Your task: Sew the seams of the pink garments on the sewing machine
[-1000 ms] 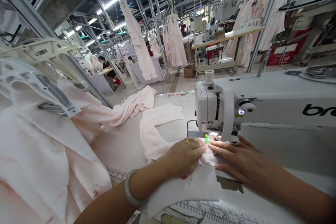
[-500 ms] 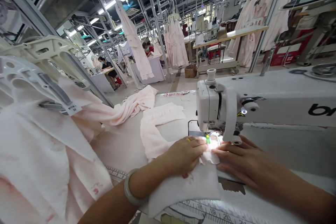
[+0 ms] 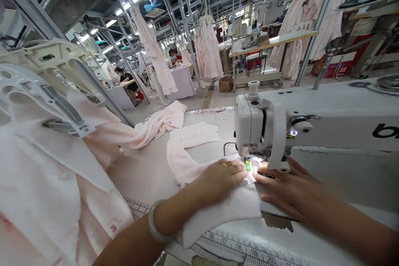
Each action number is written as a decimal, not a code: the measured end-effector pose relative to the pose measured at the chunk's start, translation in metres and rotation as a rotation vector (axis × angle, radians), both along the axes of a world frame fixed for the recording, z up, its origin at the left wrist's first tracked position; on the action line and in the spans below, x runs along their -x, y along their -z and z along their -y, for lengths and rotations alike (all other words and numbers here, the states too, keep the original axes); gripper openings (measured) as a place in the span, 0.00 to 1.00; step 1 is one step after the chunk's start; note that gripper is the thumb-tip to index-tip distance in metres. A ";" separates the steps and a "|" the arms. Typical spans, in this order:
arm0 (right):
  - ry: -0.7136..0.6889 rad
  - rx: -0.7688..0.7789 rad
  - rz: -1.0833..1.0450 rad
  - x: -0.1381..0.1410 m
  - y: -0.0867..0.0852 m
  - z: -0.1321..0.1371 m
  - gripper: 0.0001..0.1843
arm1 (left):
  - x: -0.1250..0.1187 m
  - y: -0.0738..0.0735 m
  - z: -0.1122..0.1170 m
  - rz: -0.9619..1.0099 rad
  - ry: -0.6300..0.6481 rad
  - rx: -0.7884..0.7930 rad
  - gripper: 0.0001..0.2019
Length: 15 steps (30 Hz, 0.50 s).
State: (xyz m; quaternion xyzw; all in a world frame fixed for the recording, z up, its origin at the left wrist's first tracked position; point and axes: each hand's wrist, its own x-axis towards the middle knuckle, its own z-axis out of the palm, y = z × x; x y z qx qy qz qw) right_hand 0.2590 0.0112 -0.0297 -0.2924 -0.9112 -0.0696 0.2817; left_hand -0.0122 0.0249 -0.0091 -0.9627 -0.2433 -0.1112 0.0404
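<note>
A white sewing machine [image 3: 254, 126] stands at right, its lamp lighting the needle area and a small green part [image 3: 247, 164] beside the presser foot. Pale pink fabric [image 3: 227, 208] lies under the foot and spreads toward me, its near end over a printed ruler scale. My left hand [image 3: 218, 178] rests flat on this fabric, fingertips just left of the foot. To the right of the needle, my right hand [image 3: 286, 185] has its fingers stretched out, tips at the fabric's edge by a small narrow piece [image 3: 249, 179]. The stitching point itself is partly hidden by glare.
Pale garments [image 3: 46, 174] hang from clip hangers [image 3: 46, 58] close on the left. More pink cloth [image 3: 158, 122] lies bunched at the table's back. A ruler scale [image 3: 243, 249] runs along the front. Two people [image 3: 124, 77] sit at tables farther back.
The fabric has fed away from me under the foot, so its near end uncovers more of the ruler. The narrow piece in front of the needle shows shorter. Both hands stay close to the foot.
</note>
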 end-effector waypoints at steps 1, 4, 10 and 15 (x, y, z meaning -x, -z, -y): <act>-0.017 -0.018 0.002 -0.001 0.000 -0.001 0.16 | 0.001 0.000 -0.001 0.013 0.000 0.001 0.14; -0.070 -0.056 -0.017 0.000 -0.004 0.000 0.16 | 0.003 0.000 -0.001 0.052 0.006 0.012 0.14; -0.070 -0.032 0.022 0.003 -0.004 0.004 0.25 | 0.007 -0.003 -0.001 0.048 0.052 0.069 0.13; -0.049 -0.028 0.046 0.004 -0.001 0.005 0.24 | 0.006 -0.002 0.000 0.050 0.034 0.107 0.11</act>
